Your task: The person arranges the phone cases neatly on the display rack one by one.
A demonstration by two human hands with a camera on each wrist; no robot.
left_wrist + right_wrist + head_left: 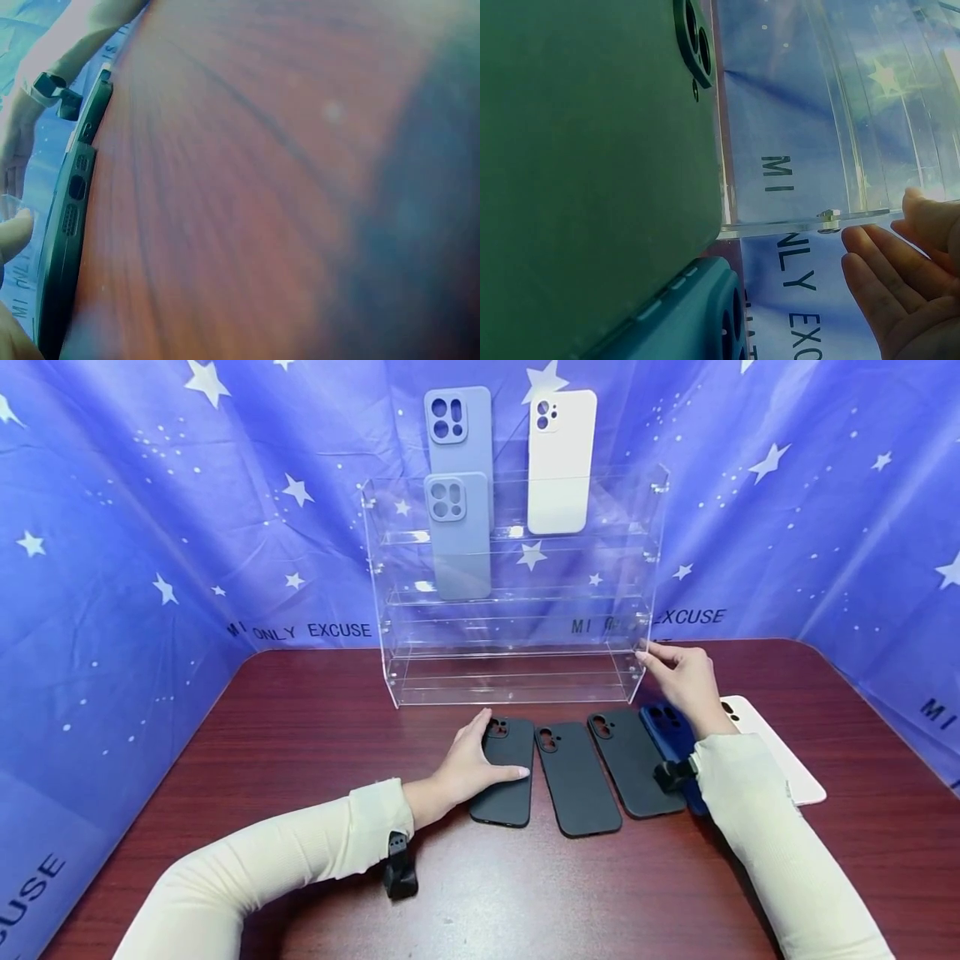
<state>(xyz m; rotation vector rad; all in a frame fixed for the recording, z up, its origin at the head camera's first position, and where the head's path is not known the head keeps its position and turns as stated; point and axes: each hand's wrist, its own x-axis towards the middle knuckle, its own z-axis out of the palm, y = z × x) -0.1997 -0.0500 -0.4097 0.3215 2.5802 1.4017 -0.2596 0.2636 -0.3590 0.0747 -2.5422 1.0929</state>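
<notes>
A clear acrylic display rack [512, 697] with stepped shelves stands toward the back of the table. My right hand [686, 681] pinches its right side panel low down; in the right wrist view the thumb is on one face of the panel [787, 227] and the fingers are on the other. My left hand [467, 767] holds the leftmost black phone case [504, 806] flat on the table, thumb at its right edge and fingers by its top left corner. Two more black cases, the middle one [581, 789] and the right one [637, 768], lie beside it.
A dark blue case [660, 720] and a white case [783, 760] lie under and beyond the right forearm. On the rack stand two grey-blue cases, an upper one [476, 435] and a lower one [463, 556], and a white case [562, 460]. A starry blue curtain [292, 552] surrounds the table.
</notes>
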